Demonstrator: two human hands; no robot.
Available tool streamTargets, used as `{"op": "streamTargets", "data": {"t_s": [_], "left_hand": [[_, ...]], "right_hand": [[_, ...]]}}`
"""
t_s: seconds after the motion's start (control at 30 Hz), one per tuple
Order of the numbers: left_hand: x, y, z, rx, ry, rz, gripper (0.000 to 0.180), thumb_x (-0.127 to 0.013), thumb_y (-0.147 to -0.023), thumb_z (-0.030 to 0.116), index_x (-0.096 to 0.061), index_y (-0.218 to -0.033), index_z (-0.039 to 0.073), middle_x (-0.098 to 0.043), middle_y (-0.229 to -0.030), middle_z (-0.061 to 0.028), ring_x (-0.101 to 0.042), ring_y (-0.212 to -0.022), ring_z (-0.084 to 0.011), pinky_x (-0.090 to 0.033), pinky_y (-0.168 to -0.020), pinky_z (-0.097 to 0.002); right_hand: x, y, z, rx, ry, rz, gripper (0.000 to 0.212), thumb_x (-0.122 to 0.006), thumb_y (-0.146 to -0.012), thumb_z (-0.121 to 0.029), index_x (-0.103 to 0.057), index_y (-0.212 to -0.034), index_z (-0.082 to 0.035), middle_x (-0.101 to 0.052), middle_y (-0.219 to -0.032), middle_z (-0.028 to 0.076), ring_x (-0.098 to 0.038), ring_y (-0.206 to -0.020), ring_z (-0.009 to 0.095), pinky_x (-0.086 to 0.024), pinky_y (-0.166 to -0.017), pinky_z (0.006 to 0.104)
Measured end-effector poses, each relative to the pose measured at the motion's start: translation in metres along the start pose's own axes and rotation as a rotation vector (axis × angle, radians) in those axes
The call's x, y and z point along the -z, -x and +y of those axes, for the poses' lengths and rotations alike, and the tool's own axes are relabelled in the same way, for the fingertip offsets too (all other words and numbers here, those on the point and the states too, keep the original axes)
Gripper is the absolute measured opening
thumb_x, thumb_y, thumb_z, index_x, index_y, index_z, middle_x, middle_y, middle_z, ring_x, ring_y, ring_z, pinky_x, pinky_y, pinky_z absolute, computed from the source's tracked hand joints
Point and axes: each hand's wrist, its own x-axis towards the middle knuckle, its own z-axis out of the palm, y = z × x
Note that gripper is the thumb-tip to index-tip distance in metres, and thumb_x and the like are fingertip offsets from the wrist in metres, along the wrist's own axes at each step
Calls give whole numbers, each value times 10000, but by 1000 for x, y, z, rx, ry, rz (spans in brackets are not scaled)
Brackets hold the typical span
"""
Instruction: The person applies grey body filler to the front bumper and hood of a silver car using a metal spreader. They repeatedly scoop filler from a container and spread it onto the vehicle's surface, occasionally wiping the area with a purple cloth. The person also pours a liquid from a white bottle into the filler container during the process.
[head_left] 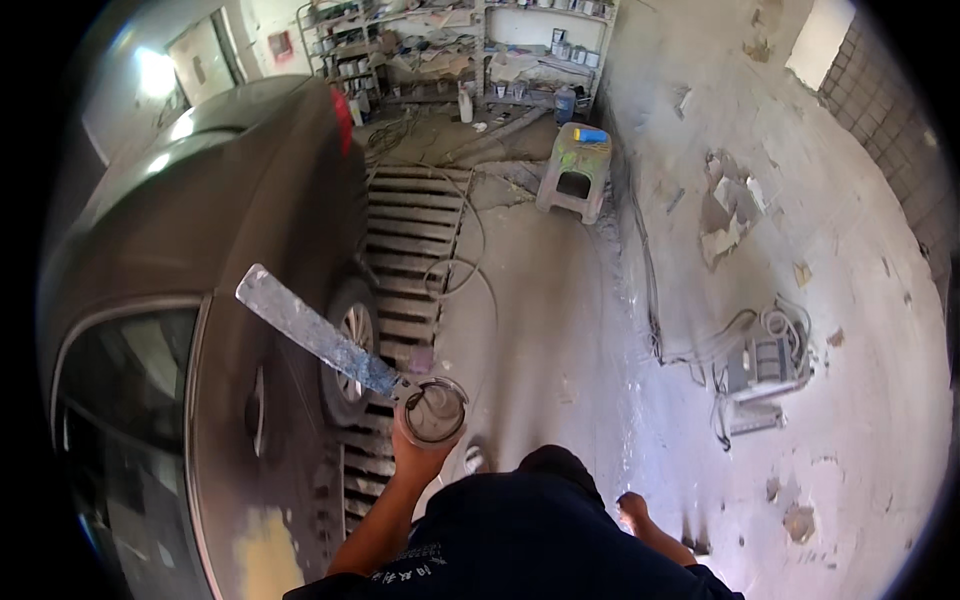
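My left hand (422, 452) is closed around a round open-topped can (437, 412), holding it out in front of my body. A long flat metal spatula (318, 332), smeared with grey and bluish paint, slants up and left from the can's rim; whether my thumb also presses on its near end is hard to see. By my right side hangs my right hand (632, 508), its fingers curled in and nothing visible in them. Close to my left arm is a dark brown car (230, 230), with a pale yellowish filler patch (266, 550) on its lower panel.
Slatted grating (412, 225) runs beside the car's wheel (356, 345), crossed by a looping hose (480, 270). A stool (577, 165) bearing a blue roll (590, 135) stands far right by the damaged wall (700, 300). A wall-mounted machine (765, 365) juts out. Cluttered shelves (481, 45) stand at the back.
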Motion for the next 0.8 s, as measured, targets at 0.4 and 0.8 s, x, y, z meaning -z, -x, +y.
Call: {"op": "streamTargets", "data": {"t_s": [0.4,0.8], "left_hand": [[-167,-311,-54,18,-70,162,769,-896,-620,109,-453,-1233,-32,-572,-1154,-149,-572,-1073,-237,-467,-934,-351],[-281,-608,-62,57,69,179,720,-873,-633,60,-467,-1222,-18,-587,-1124,-118,-584,-1041,-218,-467,-918,-334]], "right_hand": [[212,-336,30,206,97,-39,400,-764,-625,-201,-719,-1022,-181,-700,-1015,66,-660,-953,267,-535,-814,381],[643,-637,-60,-232,-827,66,274,-524,-841,-208,-704,-976,-52,-697,-998,136,-658,-932,300,-514,-824,416]]}}
